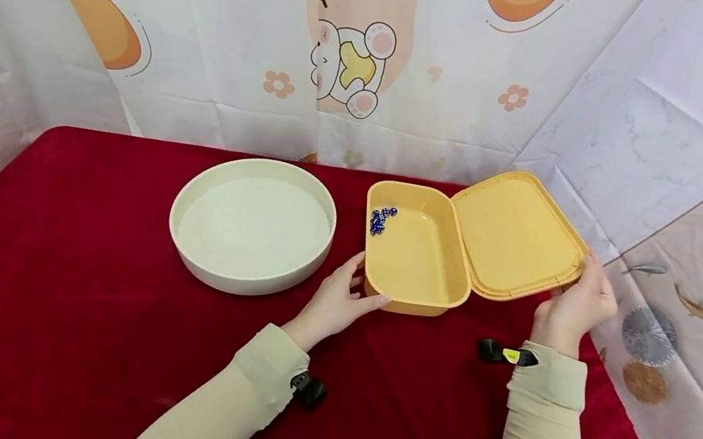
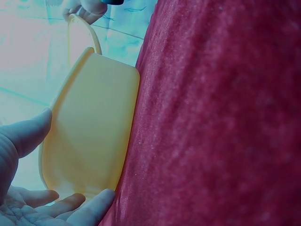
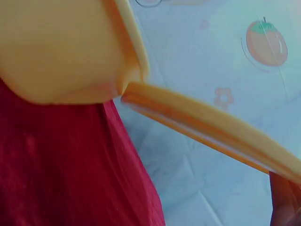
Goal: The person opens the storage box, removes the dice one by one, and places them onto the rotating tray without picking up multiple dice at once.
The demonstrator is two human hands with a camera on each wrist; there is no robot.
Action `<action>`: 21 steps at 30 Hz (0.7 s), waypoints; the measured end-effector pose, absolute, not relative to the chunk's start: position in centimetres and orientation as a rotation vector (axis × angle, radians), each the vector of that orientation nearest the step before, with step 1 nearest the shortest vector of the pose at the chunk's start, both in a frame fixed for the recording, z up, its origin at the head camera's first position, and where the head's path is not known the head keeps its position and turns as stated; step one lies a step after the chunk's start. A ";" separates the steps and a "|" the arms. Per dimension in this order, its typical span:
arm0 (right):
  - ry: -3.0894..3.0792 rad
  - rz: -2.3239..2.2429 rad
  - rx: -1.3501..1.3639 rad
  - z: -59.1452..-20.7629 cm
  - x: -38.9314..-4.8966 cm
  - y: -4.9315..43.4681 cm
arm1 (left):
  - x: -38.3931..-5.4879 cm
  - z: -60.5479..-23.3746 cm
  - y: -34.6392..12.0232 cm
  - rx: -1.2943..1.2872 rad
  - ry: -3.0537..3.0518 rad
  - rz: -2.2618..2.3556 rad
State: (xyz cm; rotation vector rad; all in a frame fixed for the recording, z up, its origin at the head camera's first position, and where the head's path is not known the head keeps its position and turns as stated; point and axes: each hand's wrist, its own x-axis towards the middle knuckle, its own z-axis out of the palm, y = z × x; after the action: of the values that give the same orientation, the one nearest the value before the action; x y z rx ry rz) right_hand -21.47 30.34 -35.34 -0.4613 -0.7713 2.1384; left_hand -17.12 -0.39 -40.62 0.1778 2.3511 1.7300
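Observation:
A rectangular yellow plastic box (image 1: 417, 266) stands uncovered on the table. Its yellow lid (image 1: 518, 237) is held out to the right, one edge meeting the box's right rim. My right hand (image 1: 577, 302) pinches the lid's outer right corner, and in the right wrist view the lid (image 3: 211, 122) slants away from the box's corner. Several small dark blue pieces with white marks (image 1: 379, 220) lie together inside the box at its left. My left hand (image 1: 337, 299) rests around the near left corner, thumb at the front rim. In the left wrist view its extended fingers (image 2: 96, 207) touch the box's wall.
A round cream tray (image 1: 251, 225) with a low wall stands left of the box. Dark red cloth (image 1: 63, 294) covers the table. Behind it hangs a white printed curtain (image 1: 211, 53), with a patterned sheet (image 1: 681, 191) along the right side.

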 end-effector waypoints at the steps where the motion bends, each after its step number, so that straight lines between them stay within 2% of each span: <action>1: -0.763 2.131 -0.463 -35.4 -21.5 30.6 | -17.1 -40.6 -0.4 0.175 2.350 1.731; 21: -0.773 2.110 -0.556 -38.0 -21.8 33.2 | -17.1 -40.7 -0.5 0.196 2.332 1.742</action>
State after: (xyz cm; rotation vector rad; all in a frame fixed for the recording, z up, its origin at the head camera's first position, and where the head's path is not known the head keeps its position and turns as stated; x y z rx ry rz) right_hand -21.79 33.18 -37.98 -0.5562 -0.7730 2.1097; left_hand -17.15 -0.46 -40.66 0.1957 2.3321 1.7417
